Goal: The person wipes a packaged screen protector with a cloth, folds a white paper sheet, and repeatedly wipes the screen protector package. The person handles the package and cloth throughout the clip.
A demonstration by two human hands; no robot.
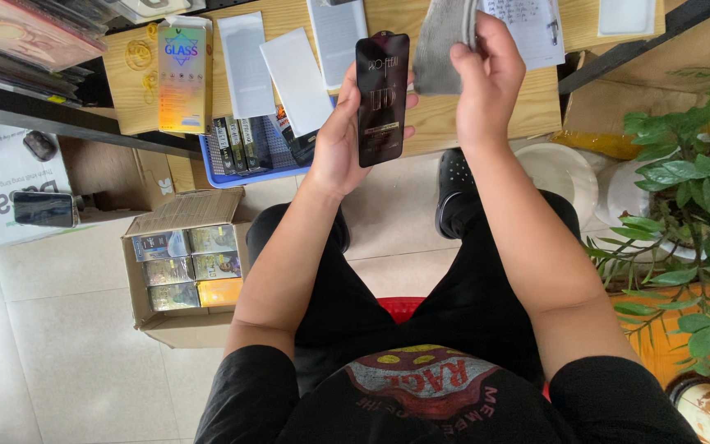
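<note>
Centrally, a black screen-protector sheet (382, 97) stands upright in the left hand (341, 140), over the wooden desk (454, 115) edge. Right hand (491, 78) pinches a grey cloth (444, 41) just beside it. Nearby: white sleeves (297, 78), blue basket (244, 168) w/ packs, cardboard box (182, 271) on floor, plant (692, 189) at right.

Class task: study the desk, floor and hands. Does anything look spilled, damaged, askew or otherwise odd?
Nothing stands out. The left hand holds a black screen protector upright, the right hand a grey cloth; no spill or damage shows.
</note>
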